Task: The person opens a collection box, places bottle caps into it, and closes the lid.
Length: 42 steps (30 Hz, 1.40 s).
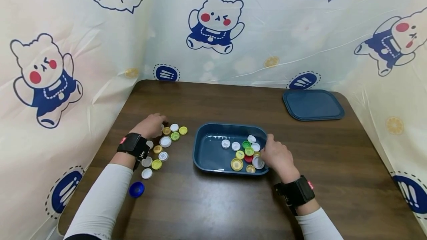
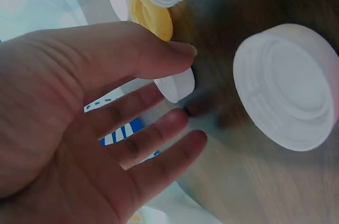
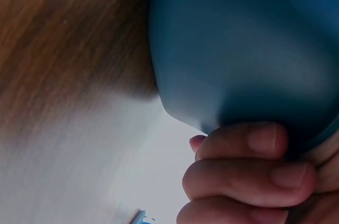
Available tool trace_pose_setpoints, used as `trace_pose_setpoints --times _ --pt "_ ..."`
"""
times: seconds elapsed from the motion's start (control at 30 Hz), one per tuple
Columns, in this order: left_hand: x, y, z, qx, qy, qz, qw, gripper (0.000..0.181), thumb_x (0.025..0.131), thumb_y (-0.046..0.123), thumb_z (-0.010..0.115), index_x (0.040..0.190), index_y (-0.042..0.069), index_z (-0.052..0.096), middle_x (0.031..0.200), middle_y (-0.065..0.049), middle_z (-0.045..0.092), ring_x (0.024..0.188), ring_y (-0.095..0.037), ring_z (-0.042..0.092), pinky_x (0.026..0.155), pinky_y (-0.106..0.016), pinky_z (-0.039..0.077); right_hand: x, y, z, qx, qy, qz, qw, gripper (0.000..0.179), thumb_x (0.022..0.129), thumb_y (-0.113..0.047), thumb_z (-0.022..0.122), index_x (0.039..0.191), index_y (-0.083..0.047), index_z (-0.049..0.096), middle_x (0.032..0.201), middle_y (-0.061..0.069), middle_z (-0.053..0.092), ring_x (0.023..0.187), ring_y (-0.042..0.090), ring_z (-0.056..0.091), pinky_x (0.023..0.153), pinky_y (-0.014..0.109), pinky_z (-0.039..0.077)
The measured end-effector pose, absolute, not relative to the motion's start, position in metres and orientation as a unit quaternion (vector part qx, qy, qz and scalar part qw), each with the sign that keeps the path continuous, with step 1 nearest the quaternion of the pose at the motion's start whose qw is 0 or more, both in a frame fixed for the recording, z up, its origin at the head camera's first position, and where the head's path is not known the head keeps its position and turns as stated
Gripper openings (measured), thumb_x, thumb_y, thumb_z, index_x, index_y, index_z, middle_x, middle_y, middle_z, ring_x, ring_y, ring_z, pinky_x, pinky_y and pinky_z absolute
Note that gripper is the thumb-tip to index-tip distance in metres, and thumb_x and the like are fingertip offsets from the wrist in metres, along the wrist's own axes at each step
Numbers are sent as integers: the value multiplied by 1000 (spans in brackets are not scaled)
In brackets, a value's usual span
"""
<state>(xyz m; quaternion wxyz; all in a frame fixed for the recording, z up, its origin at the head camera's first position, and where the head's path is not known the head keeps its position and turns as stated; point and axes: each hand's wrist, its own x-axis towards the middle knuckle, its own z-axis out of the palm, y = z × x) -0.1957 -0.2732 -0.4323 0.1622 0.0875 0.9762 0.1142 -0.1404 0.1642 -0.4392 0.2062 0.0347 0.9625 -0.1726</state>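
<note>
My left hand (image 1: 151, 126) is over the far end of a loose group of bottle caps on the table. In the left wrist view its thumb and a finger pinch a small white bottle cap (image 2: 180, 85), while the other fingers (image 2: 169, 163) stretch loosely. A larger white cap (image 2: 288, 86) lies to the right in that view. My right hand (image 1: 277, 155) grips the right end of a dark blue tray (image 1: 210, 158), its fingers (image 3: 249, 181) curled against the outer wall. White, green, yellow, gold and red caps (image 1: 237, 164) lie inside, mostly toward the right.
A blue cap (image 1: 136, 189) sits nearest the front of the loose group, by the left forearm. At the back right of the table (image 1: 213, 206) lies a flat dark blue lid (image 1: 313, 105). Printed cloth (image 1: 277, 21) hangs behind and along the sides.
</note>
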Motion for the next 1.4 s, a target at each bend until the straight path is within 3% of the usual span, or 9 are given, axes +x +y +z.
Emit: trace_pose_setpoints --times 0.3,0.53,0.7,0.9,1.07,1.4 --pt "-196 -279 -429 64 977 132 152 29 85 -6 67 114 -1 69 113 -21 63 96 -33 56 82 -47 49 -140 165 -439 35 963 -173 203 59 99 -22 54 147 3 30 123 31 60 84 32 60 73 48 52" --pt "-194 -272 -417 70 981 143 111 29 82 -4 70 111 -1 71 111 -19 65 99 -33 57 86 -49 49 -140 165 -439 34 963 -169 205 59 99 -21 54 147 3 29 122 31 60 85 32 61 73 49 52" --pt "-184 -244 -393 108 975 168 100 32 82 -2 73 114 -1 69 111 -17 64 100 -32 59 88 -49 52 -141 165 -439 32 963 -168 208 60 99 -21 54 148 3 29 121 31 61 83 31 61 71 48 52" --pt "-168 -194 -369 153 967 187 79 28 84 3 74 112 4 70 107 -11 64 94 -27 60 82 -42 55 -141 164 -438 33 963 -166 208 60 99 -21 54 148 3 29 121 30 60 84 32 61 70 47 52" --pt "-156 -157 -361 174 958 207 95 26 86 3 73 111 6 69 106 -8 61 91 -24 59 77 -36 55 -141 165 -438 27 966 -166 196 60 99 -22 54 147 3 30 121 30 61 86 33 61 73 49 52" --pt "-153 -113 -372 204 953 179 136 30 89 7 72 119 6 68 110 -7 60 94 -22 56 82 -34 54 -139 166 -438 24 967 -165 194 59 99 -23 54 147 3 31 115 29 62 82 32 61 71 48 52"
